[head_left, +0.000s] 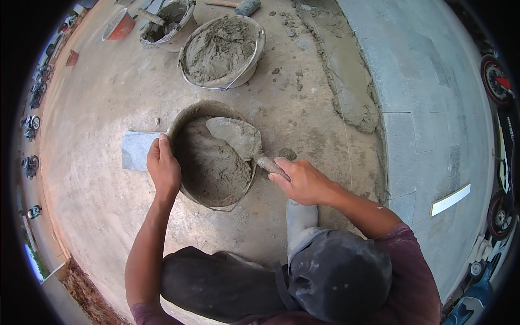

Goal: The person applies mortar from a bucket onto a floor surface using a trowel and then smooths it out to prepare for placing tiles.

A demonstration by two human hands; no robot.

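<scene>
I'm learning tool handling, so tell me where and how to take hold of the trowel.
Grip the trowel around its handle, probably best from the right: the handle points right and toward the person, out beyond the near bucket, while the broad blade lies over the mortar. The right hand grips it there.

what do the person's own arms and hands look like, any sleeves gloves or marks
The left hand and right hand are bare, with no gloves, rings or watch visible. Both forearms are bare too. Short maroon sleeves cover the upper arms, the left one just showing at the lower edge. A small pale speck marks the right arm near the elbow.
</scene>
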